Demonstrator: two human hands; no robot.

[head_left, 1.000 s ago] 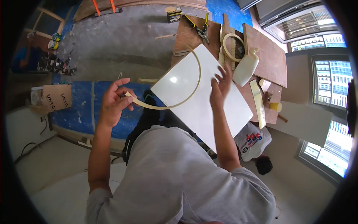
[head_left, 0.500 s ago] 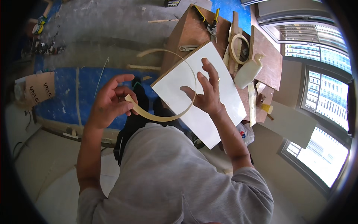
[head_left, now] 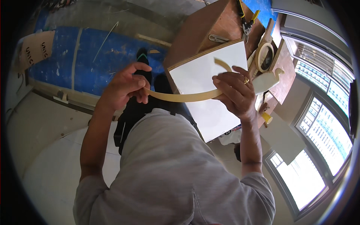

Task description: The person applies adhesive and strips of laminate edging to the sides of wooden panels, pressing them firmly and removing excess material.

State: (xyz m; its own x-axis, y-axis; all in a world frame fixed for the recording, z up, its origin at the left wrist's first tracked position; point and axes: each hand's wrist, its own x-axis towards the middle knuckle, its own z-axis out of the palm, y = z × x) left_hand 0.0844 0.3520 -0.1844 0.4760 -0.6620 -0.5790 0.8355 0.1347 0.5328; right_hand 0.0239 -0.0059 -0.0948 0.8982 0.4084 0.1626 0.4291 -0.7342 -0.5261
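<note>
Between both hands, in front of the gray shirt point(head_left: 176, 150): a thin, pale yellow strip point(head_left: 180, 98), bent down in a soft curve. Partly over the white board point(head_left: 213, 108) in this view, but held up, not lying flat on it. Left hand point(head_left: 125, 86) with fingers pinched near one end, pointer finger stuck out. Right hand point(head_left: 240, 92) with fingers closed on the strip too, further along. Past the right hand, a loose tail curled up and back over the board.

To do this well, pinch gently, just enough to stop a slip. Looks thin and springy, so bend in a wide, round curve, never in a sharp fold. Slide the fingers along a little at a time. Turn both wrists together to stop a twist. Watch the loose tail; could flick up or bump the board if let go too fast. Mind the thin edges as well, maybe scratchy on bare skin. Cannot tell about any small cracks from here.

On the brown table point(head_left: 225, 26), just beside the board's top edge: a silver cutting knife point(head_left: 218, 38). Near that, snips with yellow handles point(head_left: 246, 26). Over to the right, a pale round roll point(head_left: 258, 62) and a white bottle point(head_left: 265, 82). Steer the tail clear of the blades.
</note>
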